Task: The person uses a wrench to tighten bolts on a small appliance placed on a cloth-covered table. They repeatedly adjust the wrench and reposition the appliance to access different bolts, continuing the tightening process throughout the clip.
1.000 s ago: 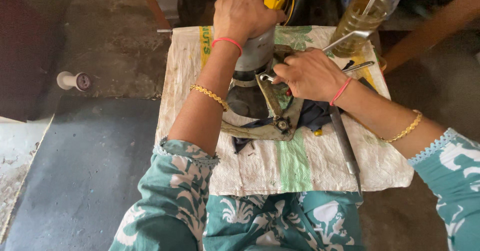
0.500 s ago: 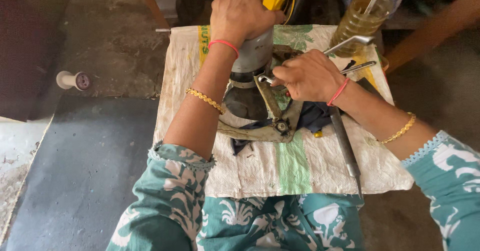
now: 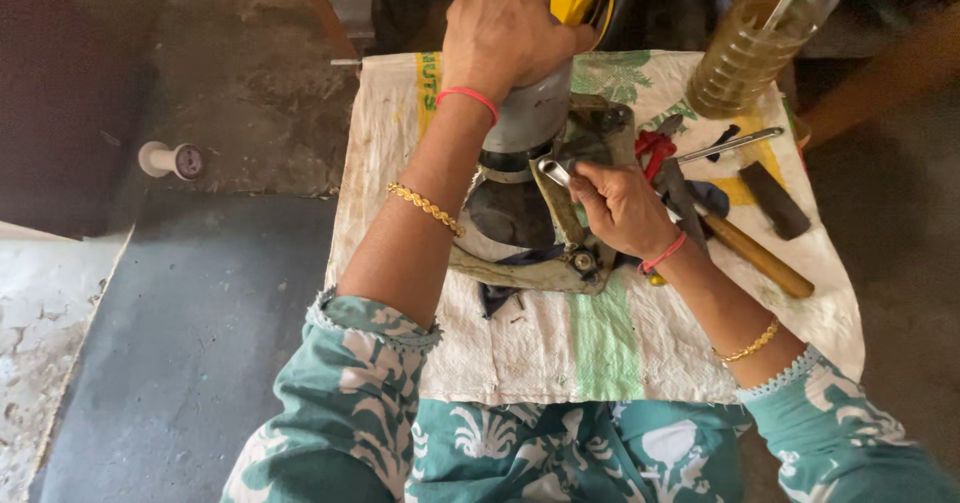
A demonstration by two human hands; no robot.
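Two hands work on a grey-and-yellow power tool (image 3: 525,123) standing on a desk covered with a white woven sack (image 3: 600,343). Left hand (image 3: 505,33), fingers closed, grips the tool's grey body from above. Right hand (image 3: 620,208) has its fingers wrapped around a silver metal spanner (image 3: 552,171) beside the tool's worn metal base (image 3: 540,268). Farther right lie red-handled pliers (image 3: 652,151) and a wooden-handled tool (image 3: 755,255).

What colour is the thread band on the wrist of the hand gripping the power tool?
Pinkish red, on the left hand's wrist band; the head view shows it.
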